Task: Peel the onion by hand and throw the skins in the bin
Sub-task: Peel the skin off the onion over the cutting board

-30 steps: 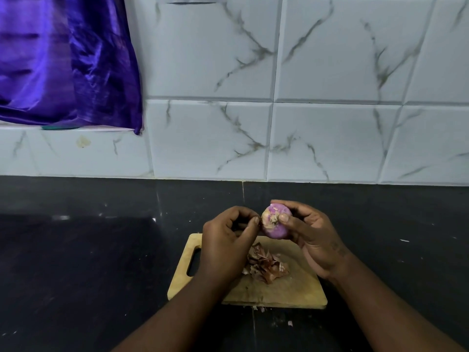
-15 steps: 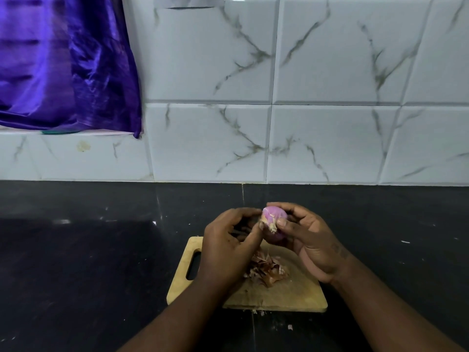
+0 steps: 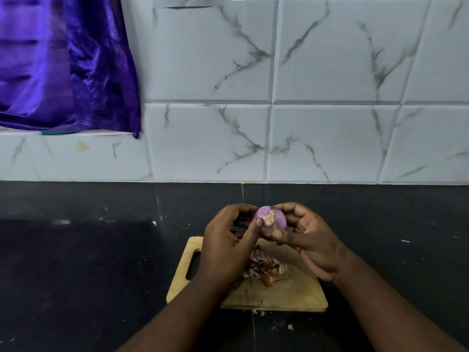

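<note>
Your right hand (image 3: 308, 240) is cupping the onion (image 3: 271, 219), fingers curled around it; your left hand (image 3: 225, 247) is pinching at its root end above the skins (image 3: 266, 269).

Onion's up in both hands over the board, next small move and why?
Probably pinch and pull off the pale root tuft with the left hand. The purple peeled onion, cupped in the right hand, looks bare of dry skin apart from that tuft. The brown papery skins lie piled on the wooden cutting board; no bin is in view.
</note>
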The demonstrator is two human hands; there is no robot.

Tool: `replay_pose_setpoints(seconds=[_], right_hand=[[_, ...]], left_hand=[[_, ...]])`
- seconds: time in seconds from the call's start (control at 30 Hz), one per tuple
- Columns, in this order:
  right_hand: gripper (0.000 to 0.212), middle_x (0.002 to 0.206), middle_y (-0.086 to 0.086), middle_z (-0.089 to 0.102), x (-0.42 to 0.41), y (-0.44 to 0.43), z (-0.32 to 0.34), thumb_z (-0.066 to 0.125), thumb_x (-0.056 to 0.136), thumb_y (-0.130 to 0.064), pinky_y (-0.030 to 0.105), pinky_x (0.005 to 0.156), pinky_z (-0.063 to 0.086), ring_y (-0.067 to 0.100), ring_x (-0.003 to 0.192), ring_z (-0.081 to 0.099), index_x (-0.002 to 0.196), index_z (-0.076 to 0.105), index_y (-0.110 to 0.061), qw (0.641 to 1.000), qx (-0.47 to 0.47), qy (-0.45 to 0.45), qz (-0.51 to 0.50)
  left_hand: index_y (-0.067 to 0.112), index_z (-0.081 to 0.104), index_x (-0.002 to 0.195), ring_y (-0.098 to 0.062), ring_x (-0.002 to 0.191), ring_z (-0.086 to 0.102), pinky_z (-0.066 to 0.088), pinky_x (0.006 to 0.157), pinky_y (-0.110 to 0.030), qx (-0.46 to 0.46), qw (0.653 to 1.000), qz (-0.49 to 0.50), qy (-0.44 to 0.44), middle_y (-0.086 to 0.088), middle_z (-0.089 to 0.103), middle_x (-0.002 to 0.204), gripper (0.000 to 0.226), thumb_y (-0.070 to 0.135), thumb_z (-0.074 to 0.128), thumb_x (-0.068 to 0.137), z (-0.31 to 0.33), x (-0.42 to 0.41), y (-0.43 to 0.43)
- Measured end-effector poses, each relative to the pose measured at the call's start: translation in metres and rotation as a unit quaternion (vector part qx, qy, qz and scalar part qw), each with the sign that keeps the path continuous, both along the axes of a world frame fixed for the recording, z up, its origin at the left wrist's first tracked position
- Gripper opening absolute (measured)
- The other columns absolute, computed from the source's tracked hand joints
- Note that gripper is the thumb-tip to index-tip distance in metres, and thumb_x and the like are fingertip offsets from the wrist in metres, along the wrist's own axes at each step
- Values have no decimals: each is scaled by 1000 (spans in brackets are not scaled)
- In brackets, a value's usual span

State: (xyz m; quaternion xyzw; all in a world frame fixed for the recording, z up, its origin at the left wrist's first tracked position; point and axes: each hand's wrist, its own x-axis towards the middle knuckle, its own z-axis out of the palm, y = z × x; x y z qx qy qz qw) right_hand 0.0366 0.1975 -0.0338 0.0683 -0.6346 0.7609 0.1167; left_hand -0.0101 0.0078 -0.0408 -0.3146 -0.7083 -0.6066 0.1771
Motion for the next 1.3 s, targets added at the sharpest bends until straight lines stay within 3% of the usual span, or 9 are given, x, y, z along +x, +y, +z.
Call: replay_pose_setpoints(seconds=[0.27,0.47,0.8,1.13,1.3], right_hand=[[41,126,18,74,3,-4,3,72,87,-7,30,72,58,28,101,73,128,71,-12,1000,-13,4,11],[43,123,19,75,6,-4,5,75,82,-7,34,77,64,31,102,76,124,73,-7,1000,-15,1,6],[42,116,17,78,8,-4,4,77,78,-12,32,71,63,28,97,78,119,76,-9,1000,18,-2,-14],[42,113,19,78,6,-5,2,78,78,-14,34,74,64,28,94,77,119,76,-9,999,35,-1,-23],[40,115,17,78,4,-6,2,77,79,-13,37,74,64,31,98,78,119,76,-10,1000,14,-11,-23]], left_hand=[[17,82,111,-7,101,72,62,81,-22,-45,989,46,130,9,73,110,21,13,81,91,-3,-4,-2],[16,84,106,-3,94,73,61,78,-18,-59,985,55,154,8,77,102,18,9,83,89,-3,-4,-2],[18,84,108,-3,95,72,63,78,-26,-69,987,32,141,9,76,102,21,11,82,89,-4,-7,-4],[15,82,96,-8,88,73,62,76,-23,-57,991,35,114,10,76,93,15,3,82,87,-4,-5,-2],[20,81,99,-4,91,73,62,78,-23,-43,996,47,67,14,76,95,13,9,79,92,-3,-4,-1]])
